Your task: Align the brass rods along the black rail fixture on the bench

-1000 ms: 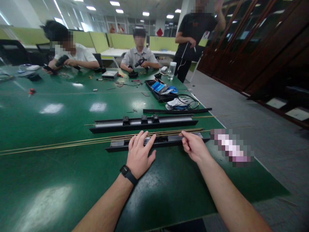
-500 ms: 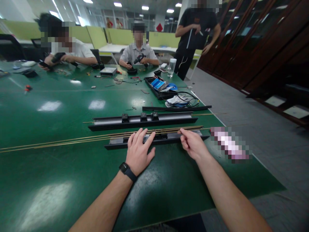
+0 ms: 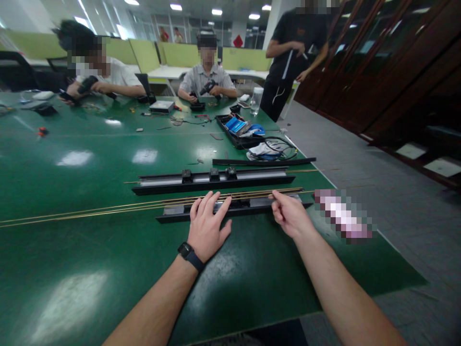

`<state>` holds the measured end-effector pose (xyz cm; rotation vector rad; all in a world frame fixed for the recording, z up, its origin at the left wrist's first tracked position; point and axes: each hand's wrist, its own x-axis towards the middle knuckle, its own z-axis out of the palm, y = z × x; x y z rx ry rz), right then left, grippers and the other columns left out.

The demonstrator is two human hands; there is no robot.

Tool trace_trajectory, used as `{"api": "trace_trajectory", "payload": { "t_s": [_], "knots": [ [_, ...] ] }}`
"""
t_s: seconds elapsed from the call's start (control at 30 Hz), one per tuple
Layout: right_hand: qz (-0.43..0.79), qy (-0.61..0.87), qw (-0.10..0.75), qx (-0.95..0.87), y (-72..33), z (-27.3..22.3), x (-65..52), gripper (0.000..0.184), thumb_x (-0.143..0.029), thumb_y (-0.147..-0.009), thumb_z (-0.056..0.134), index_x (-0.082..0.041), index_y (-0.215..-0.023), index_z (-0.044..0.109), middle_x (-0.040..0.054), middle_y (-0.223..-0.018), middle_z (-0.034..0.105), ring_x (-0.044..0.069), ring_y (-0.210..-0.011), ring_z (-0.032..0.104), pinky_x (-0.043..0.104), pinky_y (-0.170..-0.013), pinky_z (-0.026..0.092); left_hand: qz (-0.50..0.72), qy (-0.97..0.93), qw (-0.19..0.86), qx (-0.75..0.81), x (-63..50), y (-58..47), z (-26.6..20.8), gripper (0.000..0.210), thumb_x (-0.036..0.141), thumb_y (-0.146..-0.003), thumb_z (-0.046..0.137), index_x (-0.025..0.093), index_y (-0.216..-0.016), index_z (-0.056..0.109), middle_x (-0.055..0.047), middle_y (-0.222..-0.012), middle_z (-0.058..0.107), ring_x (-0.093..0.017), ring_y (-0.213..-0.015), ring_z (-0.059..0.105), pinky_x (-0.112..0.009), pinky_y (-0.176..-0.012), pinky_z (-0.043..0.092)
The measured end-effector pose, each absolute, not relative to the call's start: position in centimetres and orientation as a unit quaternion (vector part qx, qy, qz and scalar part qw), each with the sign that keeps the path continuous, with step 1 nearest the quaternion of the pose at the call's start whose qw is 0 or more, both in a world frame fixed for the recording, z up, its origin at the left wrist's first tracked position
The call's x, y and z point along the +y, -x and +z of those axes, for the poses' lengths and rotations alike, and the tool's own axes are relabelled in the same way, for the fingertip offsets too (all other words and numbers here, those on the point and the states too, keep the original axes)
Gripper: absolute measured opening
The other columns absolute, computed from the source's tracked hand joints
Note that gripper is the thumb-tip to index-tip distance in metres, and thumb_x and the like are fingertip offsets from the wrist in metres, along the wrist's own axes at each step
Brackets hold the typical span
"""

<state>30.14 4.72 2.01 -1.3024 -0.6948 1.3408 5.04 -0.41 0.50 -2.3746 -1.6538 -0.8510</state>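
My left hand (image 3: 207, 226) lies over the nearer black rail (image 3: 175, 218), its fingers spread and resting on or against several thin brass-coloured rods (image 3: 118, 209). The rods run lengthwise above that rail and reach far out to the left over the table. Toward the rail's right end, my right hand (image 3: 291, 216) is closed, with thumb and forefinger pinched at the rods; how many it grips is hidden. Black blocks inside this rail are partly covered by my left hand and the rods. Just beyond lies a second black rail (image 3: 216, 184) holding 3 black blocks.
Behind the rails is a black strip (image 3: 264, 162), then a glove with cables (image 3: 272, 150) and a black tray (image 3: 237, 142) of blue items. A blurred pink object (image 3: 342, 214) lies at the table's right edge. Two people sit opposite with power drills; another person stands at right.
My right hand has slid slightly to the right along the rods, while my left hand stays put. The standing person's arms have shifted a little.
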Motion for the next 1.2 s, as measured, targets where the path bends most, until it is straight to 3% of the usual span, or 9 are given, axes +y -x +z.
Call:
{"api": "trace_trajectory", "payload": {
  "t_s": [0.37,1.2],
  "knots": [
    [0.575,0.544,0.518,-0.325,-29.54,2.06,4.49,0.036,-0.045,-0.076,0.081,-0.012,-0.084,0.068,-0.0018,-0.050,0.057,0.005,-0.028,0.036,0.015,-0.028,0.017,-0.278,0.785,0.060,-0.551,-0.46,-5.10,0.39,0.056,0.037,-0.090,0.063,0.031,-0.144,0.053,-0.011,-0.152,0.049,-0.031,-0.146,0.038,-0.052,-0.121,0.023],
    [0.574,0.533,0.536,-0.314,-30.18,1.85,4.66,0.031,-0.039,-0.076,0.080,-0.011,-0.082,0.070,-0.0032,-0.049,0.055,0.004,-0.030,0.036,0.016,-0.028,0.017,-0.281,0.789,0.065,-0.543,-0.37,-5.01,0.25,0.058,0.036,-0.089,0.065,0.030,-0.145,0.052,-0.011,-0.151,0.049,-0.031,-0.146,0.038,-0.050,-0.121,0.027]
  ]
}}
